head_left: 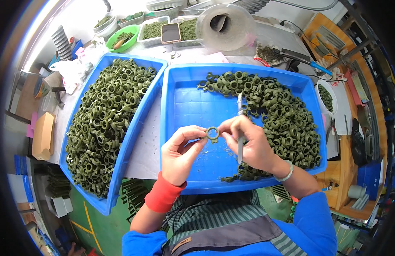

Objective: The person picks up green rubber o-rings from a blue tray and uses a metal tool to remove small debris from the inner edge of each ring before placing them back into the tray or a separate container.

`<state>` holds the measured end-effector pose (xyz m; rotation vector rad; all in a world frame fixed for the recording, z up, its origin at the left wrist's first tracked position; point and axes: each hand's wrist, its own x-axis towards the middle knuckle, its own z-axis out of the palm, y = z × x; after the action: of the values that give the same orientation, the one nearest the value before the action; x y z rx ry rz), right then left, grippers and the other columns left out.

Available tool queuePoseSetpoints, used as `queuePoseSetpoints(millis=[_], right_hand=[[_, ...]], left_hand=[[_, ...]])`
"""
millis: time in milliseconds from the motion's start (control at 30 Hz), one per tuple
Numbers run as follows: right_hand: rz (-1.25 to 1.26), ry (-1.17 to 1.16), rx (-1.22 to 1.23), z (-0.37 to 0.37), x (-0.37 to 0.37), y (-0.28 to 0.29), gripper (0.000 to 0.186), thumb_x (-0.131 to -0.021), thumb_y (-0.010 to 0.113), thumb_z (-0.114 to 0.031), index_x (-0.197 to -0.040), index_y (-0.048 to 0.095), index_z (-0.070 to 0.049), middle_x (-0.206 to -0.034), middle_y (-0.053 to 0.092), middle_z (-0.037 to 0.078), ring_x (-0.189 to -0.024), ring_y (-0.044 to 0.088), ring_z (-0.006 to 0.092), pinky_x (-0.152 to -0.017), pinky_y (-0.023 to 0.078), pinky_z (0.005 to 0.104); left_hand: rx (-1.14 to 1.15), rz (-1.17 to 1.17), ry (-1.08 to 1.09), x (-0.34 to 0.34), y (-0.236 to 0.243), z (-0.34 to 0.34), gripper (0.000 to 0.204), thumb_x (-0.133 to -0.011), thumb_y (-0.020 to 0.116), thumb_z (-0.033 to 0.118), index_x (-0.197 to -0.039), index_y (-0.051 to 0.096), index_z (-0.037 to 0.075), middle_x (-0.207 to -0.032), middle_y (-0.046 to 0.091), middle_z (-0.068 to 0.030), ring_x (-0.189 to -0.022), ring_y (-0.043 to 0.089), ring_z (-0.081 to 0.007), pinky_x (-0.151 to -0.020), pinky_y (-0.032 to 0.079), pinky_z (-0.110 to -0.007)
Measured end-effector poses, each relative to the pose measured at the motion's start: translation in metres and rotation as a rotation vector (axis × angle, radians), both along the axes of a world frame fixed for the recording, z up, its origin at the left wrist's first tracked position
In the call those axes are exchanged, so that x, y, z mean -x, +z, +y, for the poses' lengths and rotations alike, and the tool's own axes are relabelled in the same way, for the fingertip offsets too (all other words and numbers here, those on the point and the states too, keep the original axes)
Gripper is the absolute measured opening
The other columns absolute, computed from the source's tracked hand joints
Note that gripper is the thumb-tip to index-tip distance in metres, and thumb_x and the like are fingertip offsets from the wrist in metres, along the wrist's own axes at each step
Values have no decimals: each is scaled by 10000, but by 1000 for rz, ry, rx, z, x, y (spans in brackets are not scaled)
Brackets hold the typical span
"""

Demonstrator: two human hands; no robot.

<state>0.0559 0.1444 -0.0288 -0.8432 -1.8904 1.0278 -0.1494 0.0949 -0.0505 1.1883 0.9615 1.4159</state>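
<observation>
My left hand (181,149) pinches a small olive-green plastic ring (212,133) with a tab on its lower side. The ring is held up over the blue tray (178,170), its hole facing me. My right hand (251,143) is closed round a slim grey knife (240,147), whose pale narrow tip points away from me. The thumb and forefinger of that hand meet at the ring's right edge; whether they press on it I cannot tell. Many similar rings (287,128) are heaped along the tray's far and right sides, with small green scraps on its floor.
A second blue tray (140,128), heaped with rings, stands at the left. Behind are a phone (170,33), white tubs of green pieces (154,30), a green bowl (123,38) and a large translucent container (240,27). A blue-handled tool (319,68) lies at the far right.
</observation>
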Motion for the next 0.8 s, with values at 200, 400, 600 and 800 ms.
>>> queuePoseSetpoints(millis=[200, 400, 600, 800], right_hand=[[-837, -174, -356, 45, -39, -26, 178, -844, 678, -64, -928, 528, -15, -824, 631, 170, -841, 610, 360, -760, 510, 460], [-821, -203, -310, 73, -68, -36, 162, -822, 666, -17, -890, 521, -35, -824, 630, 146, -846, 586, 352, -796, 485, 444], [-743, -200, -409, 71, -55, -49, 161, -791, 631, 41, -877, 512, -26, -769, 592, 162, -817, 561, 356, -775, 466, 446], [-668, -161, -460, 79, -37, -56, 186, -784, 664, 3, -909, 532, -34, -790, 605, 124, -852, 579, 333, -790, 456, 436]], left_hand=[[409, -444, -64, 8, 15, -2, 221, -985, 560, 4, -1191, 600, -65, -1143, 671, -184, -1095, 675, -298, -1014, 552, -391], [554, -704, -206, 11, 12, 7, 218, -1016, 548, 134, -1176, 573, -12, -1086, 649, -124, -1070, 653, -270, -986, 554, -391], [639, -631, -216, 6, 15, 8, 155, -1003, 598, 159, -1118, 595, 53, -921, 585, -31, -876, 585, -162, -816, 541, -313], [699, -508, -193, 5, 14, 8, 110, -989, 627, 141, -1074, 607, 75, -852, 547, 0, -801, 529, -132, -689, 475, -247]])
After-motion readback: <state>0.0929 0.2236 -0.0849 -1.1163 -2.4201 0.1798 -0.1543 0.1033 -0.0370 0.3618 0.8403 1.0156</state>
